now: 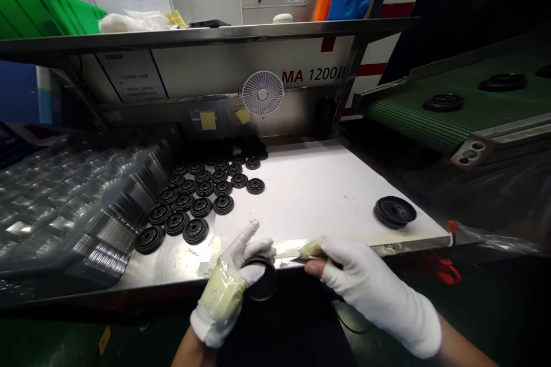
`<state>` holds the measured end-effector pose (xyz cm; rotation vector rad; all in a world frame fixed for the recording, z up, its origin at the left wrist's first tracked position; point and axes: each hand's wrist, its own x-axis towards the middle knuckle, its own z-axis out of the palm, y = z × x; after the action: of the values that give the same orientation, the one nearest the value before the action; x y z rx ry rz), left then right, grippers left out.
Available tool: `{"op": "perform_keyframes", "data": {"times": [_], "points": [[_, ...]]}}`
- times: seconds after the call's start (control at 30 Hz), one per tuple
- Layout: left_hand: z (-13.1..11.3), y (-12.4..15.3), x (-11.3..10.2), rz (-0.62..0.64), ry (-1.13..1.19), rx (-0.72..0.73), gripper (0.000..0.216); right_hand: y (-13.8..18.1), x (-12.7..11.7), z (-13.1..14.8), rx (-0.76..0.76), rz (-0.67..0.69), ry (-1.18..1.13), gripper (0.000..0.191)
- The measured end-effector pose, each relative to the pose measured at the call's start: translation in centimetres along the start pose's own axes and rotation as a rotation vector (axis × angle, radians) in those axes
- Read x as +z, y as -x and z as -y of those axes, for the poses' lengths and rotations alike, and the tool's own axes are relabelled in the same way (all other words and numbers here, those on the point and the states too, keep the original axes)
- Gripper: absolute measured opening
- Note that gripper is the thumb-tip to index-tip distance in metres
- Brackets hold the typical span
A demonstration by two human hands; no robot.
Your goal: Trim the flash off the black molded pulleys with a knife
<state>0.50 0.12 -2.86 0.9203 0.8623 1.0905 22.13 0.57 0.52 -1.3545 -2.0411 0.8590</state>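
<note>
My left hand (232,275), in a white glove with pale yellow tape round the palm, grips a black grooved wheel (263,284) at the table's front edge. The wheel is tilted, and the thumb reaches into its opening. To its right my right hand (344,266), gloved in white with a bare thumb tip, pinches a slim tool with a dark pointed tip (298,259); its grip is hidden by the fingers. The tip is a little apart from the wheel. Several similar black wheels (201,207) lie flat in rows on the left of the white worktop (301,195).
Stacked clear plastic trays (86,206) stand at the left. Another black wheel (395,211) sits at the worktop's right. Beyond is a green conveyor (413,117) carrying black wheels. A small fan (263,93) hangs under a metal shelf (206,34) with a green bin (47,11).
</note>
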Motion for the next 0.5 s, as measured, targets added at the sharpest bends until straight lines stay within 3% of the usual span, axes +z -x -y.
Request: {"op": "perform_keyframes", "data": {"times": [0.23, 0.5], "points": [[-0.8, 1.1, 0.1, 0.230, -0.003, -0.117, 0.075, -1.4, -0.2, 1.6, -0.047, 0.215, 0.007, 0.009], [-1.2, 1.2, 0.1, 0.297, -0.075, -0.111, 0.075, -2.5, -0.3, 2.6, -0.093, 0.322, 0.122, 0.006]]}}
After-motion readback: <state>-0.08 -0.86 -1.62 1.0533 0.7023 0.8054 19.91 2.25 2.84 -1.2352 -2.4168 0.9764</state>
